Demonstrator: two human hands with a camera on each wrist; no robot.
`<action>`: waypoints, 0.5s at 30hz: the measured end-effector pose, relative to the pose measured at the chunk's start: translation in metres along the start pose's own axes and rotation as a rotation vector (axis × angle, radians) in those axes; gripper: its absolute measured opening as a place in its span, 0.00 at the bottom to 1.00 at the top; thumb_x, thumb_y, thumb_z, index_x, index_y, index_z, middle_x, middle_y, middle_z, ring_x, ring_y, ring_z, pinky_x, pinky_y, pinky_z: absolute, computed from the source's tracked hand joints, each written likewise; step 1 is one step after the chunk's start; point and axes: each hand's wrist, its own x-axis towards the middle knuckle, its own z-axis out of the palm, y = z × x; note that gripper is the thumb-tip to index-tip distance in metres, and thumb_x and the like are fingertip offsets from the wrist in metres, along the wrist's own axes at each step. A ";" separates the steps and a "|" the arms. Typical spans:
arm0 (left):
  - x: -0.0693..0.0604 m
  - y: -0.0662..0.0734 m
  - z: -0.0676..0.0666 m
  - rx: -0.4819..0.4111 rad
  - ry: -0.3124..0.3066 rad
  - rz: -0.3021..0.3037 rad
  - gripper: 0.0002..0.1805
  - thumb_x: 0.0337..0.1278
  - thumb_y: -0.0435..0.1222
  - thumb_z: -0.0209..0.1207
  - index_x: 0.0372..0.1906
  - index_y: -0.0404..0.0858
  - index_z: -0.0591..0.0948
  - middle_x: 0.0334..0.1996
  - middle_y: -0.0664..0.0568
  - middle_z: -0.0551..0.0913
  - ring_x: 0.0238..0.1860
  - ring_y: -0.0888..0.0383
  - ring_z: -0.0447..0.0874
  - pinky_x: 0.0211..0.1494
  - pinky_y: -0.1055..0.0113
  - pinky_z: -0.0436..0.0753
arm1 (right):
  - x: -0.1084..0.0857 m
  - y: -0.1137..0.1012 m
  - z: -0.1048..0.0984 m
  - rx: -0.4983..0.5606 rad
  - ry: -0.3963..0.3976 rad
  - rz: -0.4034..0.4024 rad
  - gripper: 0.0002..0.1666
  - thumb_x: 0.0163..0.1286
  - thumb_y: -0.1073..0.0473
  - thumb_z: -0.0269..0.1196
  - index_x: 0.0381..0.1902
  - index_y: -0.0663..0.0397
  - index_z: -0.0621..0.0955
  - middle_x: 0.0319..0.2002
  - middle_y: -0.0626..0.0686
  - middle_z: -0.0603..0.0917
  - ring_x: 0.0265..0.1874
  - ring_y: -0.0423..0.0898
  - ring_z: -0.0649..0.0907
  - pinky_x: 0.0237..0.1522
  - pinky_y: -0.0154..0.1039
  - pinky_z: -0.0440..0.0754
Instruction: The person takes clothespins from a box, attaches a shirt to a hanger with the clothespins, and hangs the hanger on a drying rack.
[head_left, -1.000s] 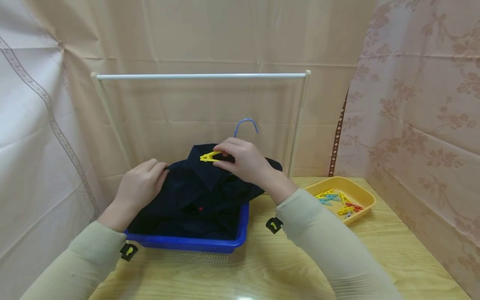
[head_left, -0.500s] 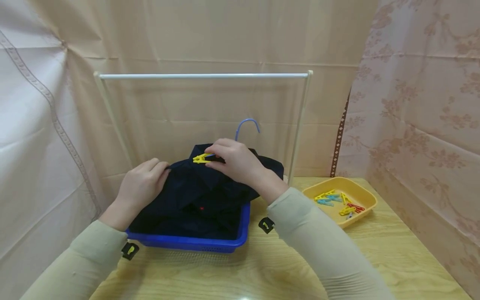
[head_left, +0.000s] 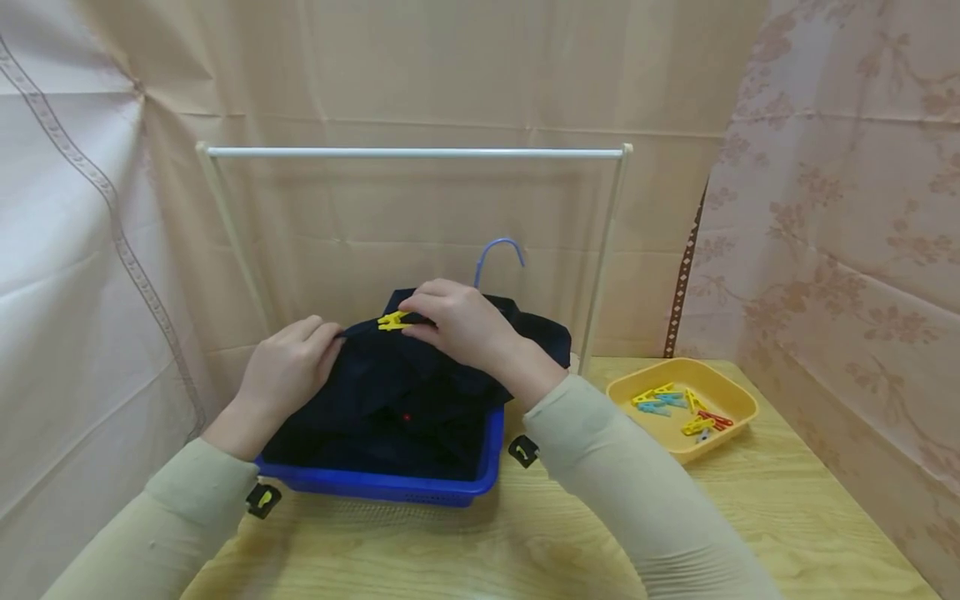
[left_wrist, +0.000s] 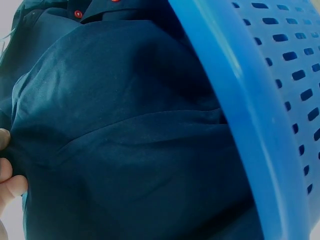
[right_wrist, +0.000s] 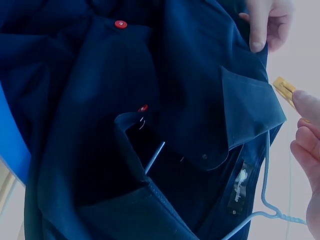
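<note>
My left hand [head_left: 285,367] pinches the left shoulder edge of a dark navy shirt [head_left: 356,400] with red buttons [right_wrist: 120,24]. Between thumb and fingers, my right hand [head_left: 467,329] holds a yellow clothespin [head_left: 390,321] close to the collar [right_wrist: 254,107]. In the right wrist view the clothespin's tip lies just beside the shirt's edge; whether it touches cannot be told. A blue wire hanger [head_left: 480,265] is inside the shirt, its hook rising above. The shirt's lower part lies in a blue basket [head_left: 375,483].
Behind the basket stands a white rack with a horizontal bar [head_left: 412,153]. A yellow tray [head_left: 738,414] with several yellow, blue and red clothespins [head_left: 697,426] sits to the right on the wooden table [head_left: 810,500]. Curtains close off the back and sides.
My right hand has moved left with the clothespin, from over the collar toward the shoulder edge. My left hand keeps its pinch on the shirt, and the view has shifted slightly.
</note>
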 end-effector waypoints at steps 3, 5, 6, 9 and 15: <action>0.000 0.000 0.000 0.000 -0.004 -0.004 0.09 0.54 0.26 0.70 0.39 0.28 0.82 0.29 0.41 0.80 0.25 0.45 0.80 0.30 0.50 0.86 | 0.003 -0.001 0.001 -0.016 -0.011 -0.011 0.16 0.66 0.57 0.73 0.49 0.57 0.87 0.44 0.52 0.87 0.44 0.45 0.84 0.53 0.30 0.80; 0.000 0.000 0.000 0.001 -0.007 -0.006 0.09 0.54 0.26 0.69 0.40 0.28 0.82 0.29 0.41 0.80 0.26 0.45 0.80 0.30 0.50 0.86 | 0.004 -0.002 0.002 -0.029 -0.018 -0.017 0.15 0.66 0.57 0.73 0.48 0.57 0.87 0.43 0.51 0.87 0.43 0.45 0.84 0.52 0.31 0.80; 0.000 0.000 0.000 0.001 -0.008 -0.007 0.09 0.54 0.26 0.69 0.40 0.28 0.82 0.29 0.41 0.80 0.26 0.45 0.80 0.30 0.50 0.86 | 0.005 -0.002 0.002 -0.037 -0.024 -0.019 0.14 0.66 0.57 0.73 0.48 0.57 0.87 0.43 0.51 0.87 0.43 0.45 0.84 0.52 0.31 0.80; 0.000 0.000 0.000 -0.002 -0.012 -0.010 0.10 0.54 0.26 0.70 0.40 0.28 0.82 0.30 0.41 0.81 0.26 0.46 0.80 0.30 0.50 0.86 | 0.007 -0.002 0.004 -0.046 -0.042 -0.028 0.13 0.67 0.57 0.72 0.47 0.57 0.87 0.43 0.51 0.87 0.43 0.45 0.84 0.52 0.31 0.81; 0.000 0.000 -0.001 0.003 -0.017 -0.005 0.10 0.53 0.26 0.70 0.40 0.28 0.82 0.29 0.41 0.80 0.25 0.46 0.80 0.30 0.51 0.86 | 0.012 -0.003 0.006 -0.065 -0.068 -0.038 0.12 0.68 0.57 0.71 0.46 0.57 0.88 0.43 0.51 0.87 0.43 0.45 0.84 0.51 0.32 0.81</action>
